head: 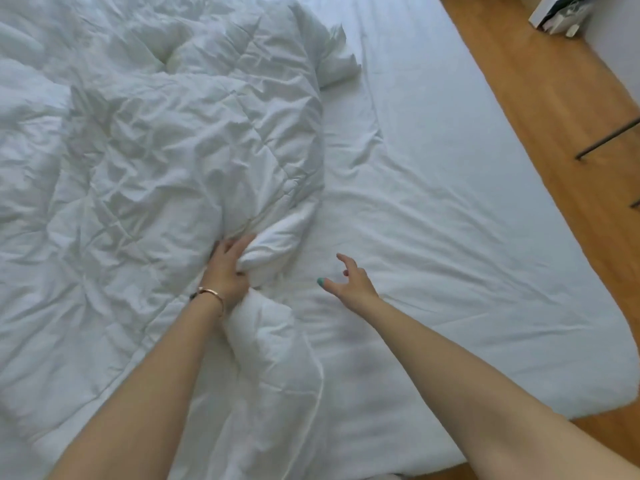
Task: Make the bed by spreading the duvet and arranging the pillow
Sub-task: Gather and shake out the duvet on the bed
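Observation:
A crumpled white quilted duvet (166, 161) covers the left half of the bed, bunched in folds. My left hand (227, 268), with a bracelet at the wrist, grips a folded edge of the duvet near the bed's middle. My right hand (349, 282) hovers just to the right over the bare white sheet (450, 209), fingers spread and relaxed, holding nothing. A white bunched corner (337, 60) sticks out at the duvet's far right edge; I cannot tell whether it is a pillow or more duvet.
Wooden floor (554, 109) runs along the right side of the bed and past its near corner. A white box (557, 12) sits on the floor at the top right. A thin dark metal leg (606, 140) crosses the floor at the right.

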